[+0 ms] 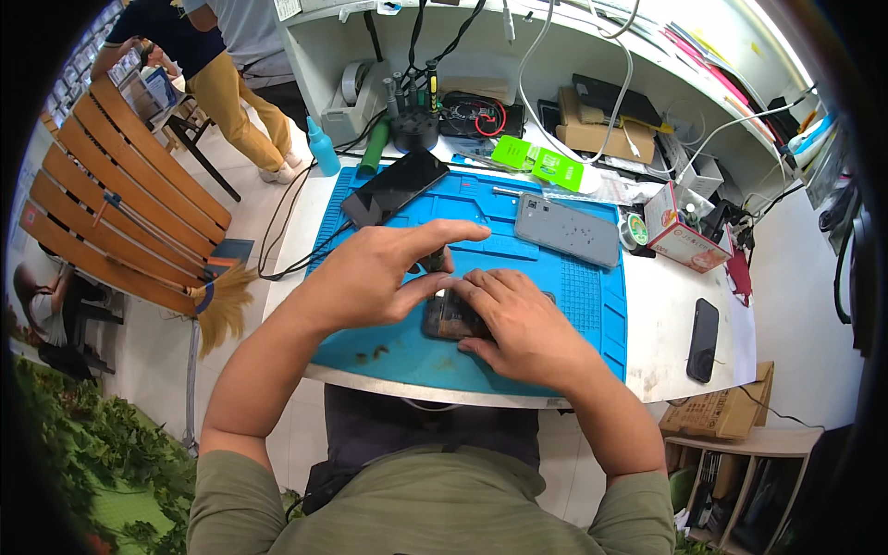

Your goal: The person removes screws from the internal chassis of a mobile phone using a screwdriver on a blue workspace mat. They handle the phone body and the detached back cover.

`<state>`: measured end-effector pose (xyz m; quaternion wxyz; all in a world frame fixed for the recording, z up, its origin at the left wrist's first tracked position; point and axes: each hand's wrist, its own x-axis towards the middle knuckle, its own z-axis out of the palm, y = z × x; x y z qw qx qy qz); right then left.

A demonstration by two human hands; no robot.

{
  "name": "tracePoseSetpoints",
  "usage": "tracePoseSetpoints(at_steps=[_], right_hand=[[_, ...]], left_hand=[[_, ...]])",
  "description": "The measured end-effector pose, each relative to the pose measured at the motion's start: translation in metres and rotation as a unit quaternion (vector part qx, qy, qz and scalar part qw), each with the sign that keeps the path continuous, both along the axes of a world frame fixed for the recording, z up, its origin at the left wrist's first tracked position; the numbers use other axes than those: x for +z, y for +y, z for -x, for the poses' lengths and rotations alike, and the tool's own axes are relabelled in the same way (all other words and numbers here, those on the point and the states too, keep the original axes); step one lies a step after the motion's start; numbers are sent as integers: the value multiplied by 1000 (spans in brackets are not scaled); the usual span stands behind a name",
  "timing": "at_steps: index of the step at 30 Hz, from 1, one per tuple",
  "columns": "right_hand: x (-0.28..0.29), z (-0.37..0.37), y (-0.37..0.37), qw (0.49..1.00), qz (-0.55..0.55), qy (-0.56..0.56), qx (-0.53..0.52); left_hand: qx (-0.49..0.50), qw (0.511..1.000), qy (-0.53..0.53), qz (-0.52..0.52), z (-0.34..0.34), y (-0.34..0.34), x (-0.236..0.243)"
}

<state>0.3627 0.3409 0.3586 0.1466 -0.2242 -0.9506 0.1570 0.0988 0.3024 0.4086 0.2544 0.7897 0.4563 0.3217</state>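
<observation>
A dark phone (446,319) lies at the near middle of the blue work mat (435,370), its upper surface partly bare to view. My right hand (523,324) is closed over its right part, fingers across the top and thumb at the near edge. Bent over the phone's far left corner is my left hand (375,273), index finger stretched forward, thumb tip at the phone. Something small and dark shows between its curled fingers; I cannot make out what. Beyond them, a black-screened phone (396,188) and a grey phone back panel (566,229) rest on the mat.
Along the back stand a light-blue bottle (322,148), a black tool holder (413,128), green packets (536,163) and a solder spool (634,231). At right are a red-white box (684,227) and another black phone (703,339). Cables hang from the shelf. A person stands far left.
</observation>
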Motion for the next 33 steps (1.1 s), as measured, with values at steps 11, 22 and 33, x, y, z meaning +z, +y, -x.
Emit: tracePoseSetpoints(at_steps=[11, 22, 33], right_hand=[[5, 3, 23, 997, 66, -3, 48], [21, 12, 24, 992, 86, -87, 37], [1, 0, 3, 998, 56, -1, -1]], left_hand=[[19, 1000, 11, 9, -2, -8, -1], [30, 999, 6, 21, -2, -9, 4], [60, 996, 45, -43, -3, -9, -6]])
